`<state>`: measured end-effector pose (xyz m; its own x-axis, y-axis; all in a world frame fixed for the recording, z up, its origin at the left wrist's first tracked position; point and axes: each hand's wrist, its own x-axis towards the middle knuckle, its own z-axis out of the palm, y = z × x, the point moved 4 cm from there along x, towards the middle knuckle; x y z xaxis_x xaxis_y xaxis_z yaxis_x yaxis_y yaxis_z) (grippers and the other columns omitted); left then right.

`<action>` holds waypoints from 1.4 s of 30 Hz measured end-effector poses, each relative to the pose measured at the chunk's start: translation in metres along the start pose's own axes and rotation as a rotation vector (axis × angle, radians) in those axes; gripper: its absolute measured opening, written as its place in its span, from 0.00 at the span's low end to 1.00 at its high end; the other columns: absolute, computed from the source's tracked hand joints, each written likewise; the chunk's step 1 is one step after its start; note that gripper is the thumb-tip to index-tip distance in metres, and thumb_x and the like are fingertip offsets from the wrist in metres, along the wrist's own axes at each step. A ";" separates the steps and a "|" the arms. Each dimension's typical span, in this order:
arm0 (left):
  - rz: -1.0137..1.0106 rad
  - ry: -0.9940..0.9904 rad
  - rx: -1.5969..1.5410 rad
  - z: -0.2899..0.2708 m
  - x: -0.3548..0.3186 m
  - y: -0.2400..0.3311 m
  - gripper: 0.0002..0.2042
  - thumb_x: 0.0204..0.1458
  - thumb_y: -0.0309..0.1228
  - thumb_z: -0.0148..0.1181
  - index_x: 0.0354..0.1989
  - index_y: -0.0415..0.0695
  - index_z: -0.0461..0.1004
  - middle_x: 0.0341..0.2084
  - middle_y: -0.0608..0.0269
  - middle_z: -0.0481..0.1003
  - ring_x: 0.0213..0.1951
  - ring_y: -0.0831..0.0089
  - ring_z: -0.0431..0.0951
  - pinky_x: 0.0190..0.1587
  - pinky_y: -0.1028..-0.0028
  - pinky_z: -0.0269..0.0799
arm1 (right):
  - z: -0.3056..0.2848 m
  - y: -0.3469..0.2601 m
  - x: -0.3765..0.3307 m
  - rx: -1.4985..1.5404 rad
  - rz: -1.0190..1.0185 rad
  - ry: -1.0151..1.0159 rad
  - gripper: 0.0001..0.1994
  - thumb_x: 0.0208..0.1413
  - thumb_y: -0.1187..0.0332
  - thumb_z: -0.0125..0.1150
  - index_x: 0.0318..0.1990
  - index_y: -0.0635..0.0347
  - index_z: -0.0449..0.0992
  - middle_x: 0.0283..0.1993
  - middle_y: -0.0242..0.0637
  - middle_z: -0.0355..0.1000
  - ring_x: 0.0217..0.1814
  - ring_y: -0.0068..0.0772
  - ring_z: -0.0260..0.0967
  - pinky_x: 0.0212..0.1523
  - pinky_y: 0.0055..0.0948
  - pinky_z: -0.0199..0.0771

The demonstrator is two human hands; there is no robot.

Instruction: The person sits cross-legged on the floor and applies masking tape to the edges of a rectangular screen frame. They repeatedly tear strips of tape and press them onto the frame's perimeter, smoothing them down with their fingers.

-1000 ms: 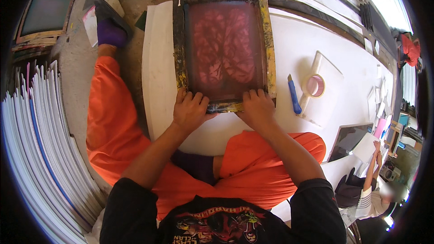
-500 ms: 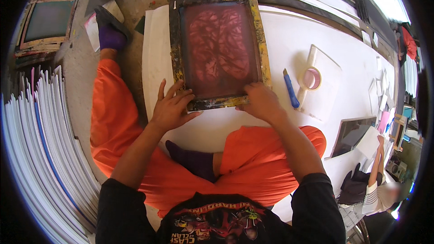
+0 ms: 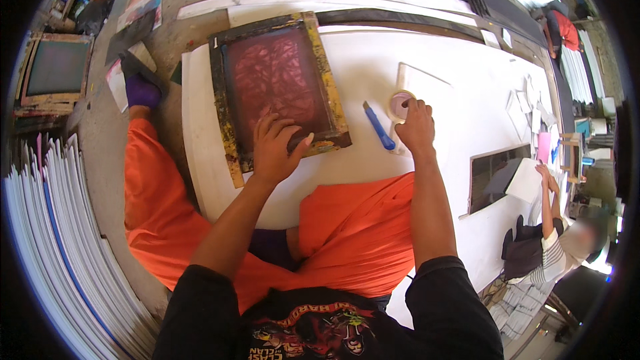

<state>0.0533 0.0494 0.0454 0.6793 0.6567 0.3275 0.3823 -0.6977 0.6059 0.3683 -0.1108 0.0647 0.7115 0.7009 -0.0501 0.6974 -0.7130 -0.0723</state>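
Note:
A screen-printing frame [image 3: 333,103] with a dark, paint-stained wooden border and a reddish patterned mesh lies slightly turned on the white board [image 3: 360,170]. My left hand [image 3: 277,147] rests over its near edge, fingers spread on the lower mesh, holding nothing. To the right, my right hand [image 3: 418,127] has its fingers closed at the right rim of a roll of tape [image 3: 399,103], one fingertip by its hole. The roll sits on a flat pale panel [image 3: 420,77]. Between the frame and the roll lies a blue utility knife [image 3: 378,127] with its blade out.
A stack of sheets [image 3: 73,240] stands at the left, with another framed screen [image 3: 57,70] beyond it. Long pale strips [image 3: 373,1] lie along the far side. At the right, another person [image 3: 547,247] handles a white sheet [image 3: 525,181] beside a dark-meshed screen [image 3: 497,177].
My right hand has left the frame's near corner and moved right to the roll of tape. My left hand has shifted onto the lower mesh. The frame now sits more tilted.

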 end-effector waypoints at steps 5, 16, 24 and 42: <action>0.011 -0.027 -0.067 0.018 0.010 0.028 0.16 0.57 0.43 0.70 0.43 0.42 0.84 0.50 0.54 0.81 0.62 0.49 0.70 0.67 0.51 0.60 | 0.012 0.005 -0.002 -0.096 0.005 -0.046 0.19 0.46 0.75 0.67 0.49 0.55 0.79 0.54 0.40 0.72 0.60 0.47 0.67 0.62 0.46 0.70; -0.028 0.018 -0.117 -0.010 0.007 0.031 0.15 0.58 0.41 0.68 0.43 0.41 0.84 0.47 0.52 0.82 0.58 0.48 0.75 0.67 0.50 0.60 | -0.012 -0.008 -0.005 0.166 0.058 -0.048 0.13 0.51 0.65 0.75 0.45 0.50 0.88 0.51 0.38 0.81 0.59 0.41 0.68 0.68 0.45 0.64; -0.180 0.124 -0.412 -0.071 0.033 0.038 0.17 0.63 0.38 0.65 0.49 0.36 0.81 0.46 0.49 0.82 0.51 0.60 0.80 0.58 0.64 0.71 | -0.067 -0.095 -0.043 0.767 -0.121 -0.037 0.17 0.46 0.67 0.80 0.44 0.61 0.87 0.43 0.45 0.81 0.54 0.49 0.73 0.56 0.41 0.74; -0.300 -0.068 -1.021 -0.163 0.024 0.024 0.25 0.74 0.47 0.48 0.56 0.35 0.78 0.44 0.62 0.80 0.47 0.77 0.76 0.54 0.74 0.71 | -0.146 -0.216 -0.134 0.906 -0.787 0.105 0.18 0.38 0.77 0.82 0.41 0.63 0.86 0.44 0.36 0.81 0.56 0.43 0.70 0.56 0.38 0.74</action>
<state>-0.0236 0.0950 0.1852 0.6903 0.7223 0.0416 -0.1443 0.0811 0.9862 0.1353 -0.0532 0.2319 0.1514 0.9039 0.4001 0.6595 0.2091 -0.7220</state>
